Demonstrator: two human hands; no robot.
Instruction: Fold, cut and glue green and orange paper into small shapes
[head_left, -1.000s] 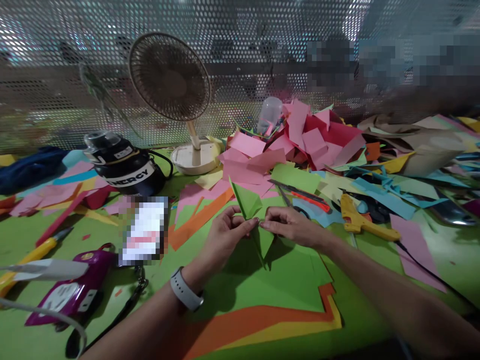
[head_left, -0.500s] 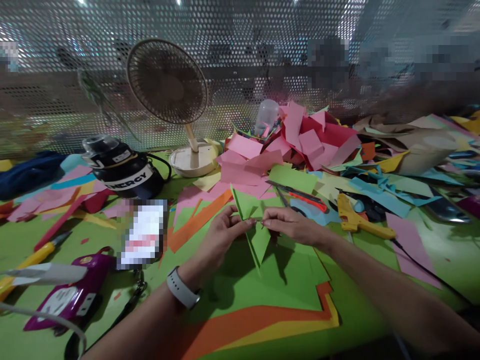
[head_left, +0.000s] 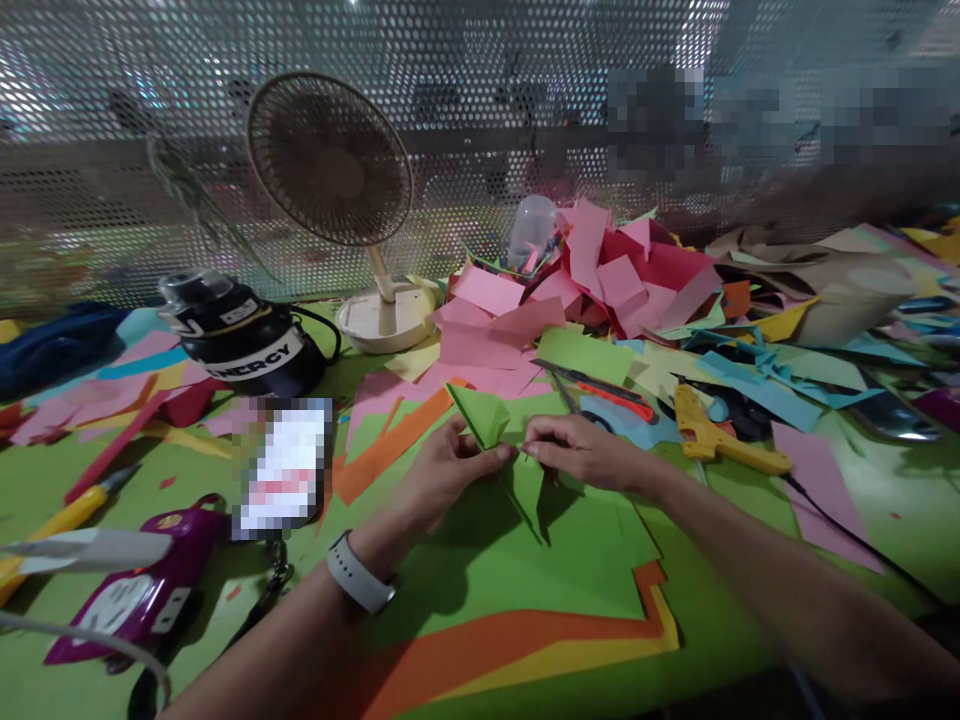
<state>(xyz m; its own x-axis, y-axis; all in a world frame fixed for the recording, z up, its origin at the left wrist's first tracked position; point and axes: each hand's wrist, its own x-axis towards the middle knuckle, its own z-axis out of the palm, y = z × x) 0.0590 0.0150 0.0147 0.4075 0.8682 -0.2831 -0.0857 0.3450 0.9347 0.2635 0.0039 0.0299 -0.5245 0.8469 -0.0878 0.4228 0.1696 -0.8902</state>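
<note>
A folded bright-green paper piece [head_left: 487, 418] is pinched at its middle by 2 hands, thumb against fingers in the left hand [head_left: 442, 468] and right hand [head_left: 589, 455] – the pinched spot itself is hidden. It is held above a flat green paper sheet [head_left: 547, 575]. Dark-handled scissors [head_left: 572, 400], just beyond, are partly covered.

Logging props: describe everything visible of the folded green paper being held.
The folded green paper looks matte and creased, one pointed flap toward the picture's upper left, another tapering toward the lower right. It's tilted, held over a green sheet. The left grip pinches it near the middle; the right grip is at its right side, exact contact unclear. Its middle is partly hidden.
</note>
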